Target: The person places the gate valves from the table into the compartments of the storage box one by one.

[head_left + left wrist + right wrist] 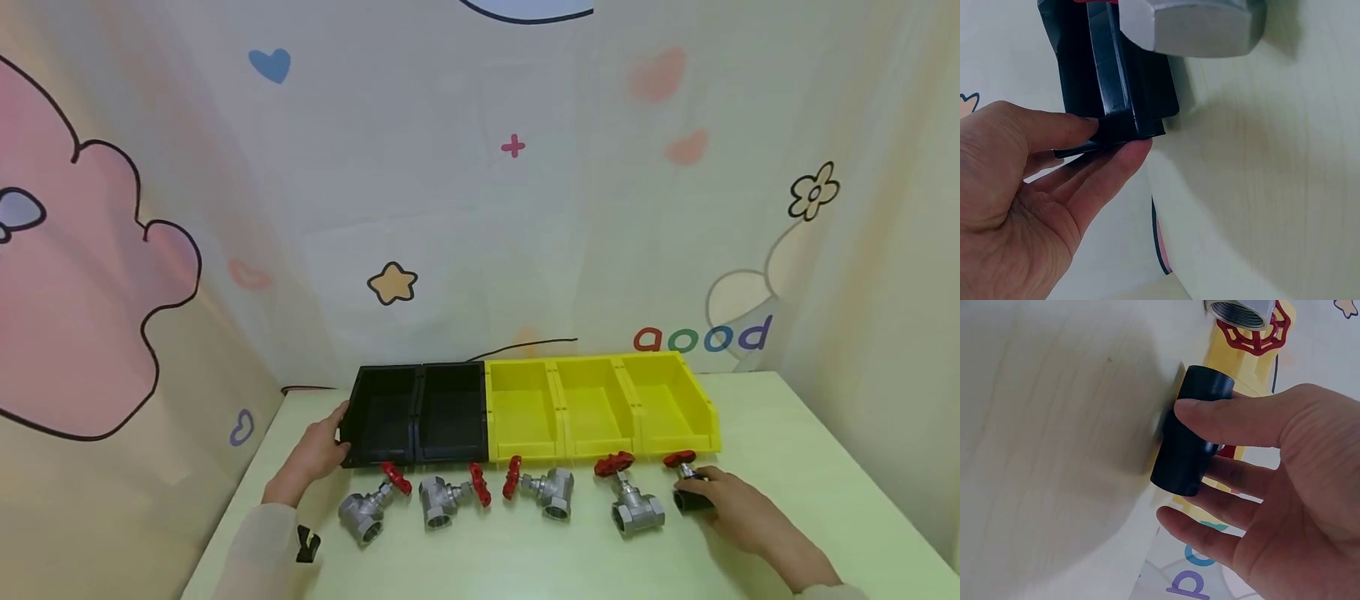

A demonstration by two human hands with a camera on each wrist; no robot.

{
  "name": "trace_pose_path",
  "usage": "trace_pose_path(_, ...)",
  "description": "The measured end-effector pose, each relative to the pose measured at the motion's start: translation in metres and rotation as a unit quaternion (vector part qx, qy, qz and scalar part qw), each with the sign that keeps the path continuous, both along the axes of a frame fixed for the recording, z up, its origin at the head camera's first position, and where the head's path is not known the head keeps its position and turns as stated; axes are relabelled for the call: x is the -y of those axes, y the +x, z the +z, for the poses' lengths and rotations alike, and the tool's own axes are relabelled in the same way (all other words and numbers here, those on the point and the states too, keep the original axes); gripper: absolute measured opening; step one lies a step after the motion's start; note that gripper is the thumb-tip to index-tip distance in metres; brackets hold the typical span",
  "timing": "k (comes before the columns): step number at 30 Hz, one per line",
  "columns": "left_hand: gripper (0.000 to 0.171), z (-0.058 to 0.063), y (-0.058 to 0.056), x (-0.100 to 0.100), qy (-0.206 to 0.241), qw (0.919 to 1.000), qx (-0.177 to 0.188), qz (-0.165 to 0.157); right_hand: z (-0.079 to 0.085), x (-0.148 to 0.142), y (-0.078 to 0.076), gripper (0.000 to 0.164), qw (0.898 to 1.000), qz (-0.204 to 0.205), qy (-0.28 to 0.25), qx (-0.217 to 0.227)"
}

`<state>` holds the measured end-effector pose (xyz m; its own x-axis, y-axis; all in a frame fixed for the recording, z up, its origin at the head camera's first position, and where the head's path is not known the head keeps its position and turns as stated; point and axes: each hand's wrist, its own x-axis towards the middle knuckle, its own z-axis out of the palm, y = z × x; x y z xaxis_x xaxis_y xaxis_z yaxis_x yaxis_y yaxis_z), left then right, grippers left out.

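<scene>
My left hand (315, 450) grips the outer side of the leftmost black bin (384, 417). In the left wrist view the thumb lies over the bin's wall (1107, 81) and the fingers are on its outer face. At the right end of the row of valves, my right hand (738, 508) holds a black-bodied valve with a red handwheel (679, 457). The right wrist view has the thumb across its black tube-shaped body (1182, 453), with fingers behind it. Left of this hand lies a silver gate valve (637, 510) with a red handwheel.
A second black bin (452, 412) and three yellow bins (525, 454) continue the row along the back of the table. More silver valves (442, 502) with red handwheels lie before them. A small black clip-like piece (307, 544) is beside the left sleeve. A printed curtain (450, 208) hangs behind.
</scene>
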<state>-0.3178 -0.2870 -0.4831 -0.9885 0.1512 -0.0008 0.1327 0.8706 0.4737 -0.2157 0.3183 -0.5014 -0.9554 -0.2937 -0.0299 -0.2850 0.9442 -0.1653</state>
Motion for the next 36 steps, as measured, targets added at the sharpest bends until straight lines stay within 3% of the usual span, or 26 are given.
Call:
trace_pose_path(7,0.075,0.005,-0.003,-0.001,0.001,1.0000,-0.009,0.003,-0.003,0.000,-0.001,0.042,1.000,-0.011,-0.018,-0.001)
trace_pose_path(23,0.075,-0.002,0.000,-0.003,0.000,0.9999,-0.006,0.011,0.001,-0.004,-0.002,0.038,1.000,-0.006,-0.028,-0.001)
trace_pose_path(36,0.073,-0.006,-0.003,0.001,-0.013,0.9997,-0.016,0.012,0.032,0.000,0.008,0.038,0.999,0.007,-0.025,-0.032)
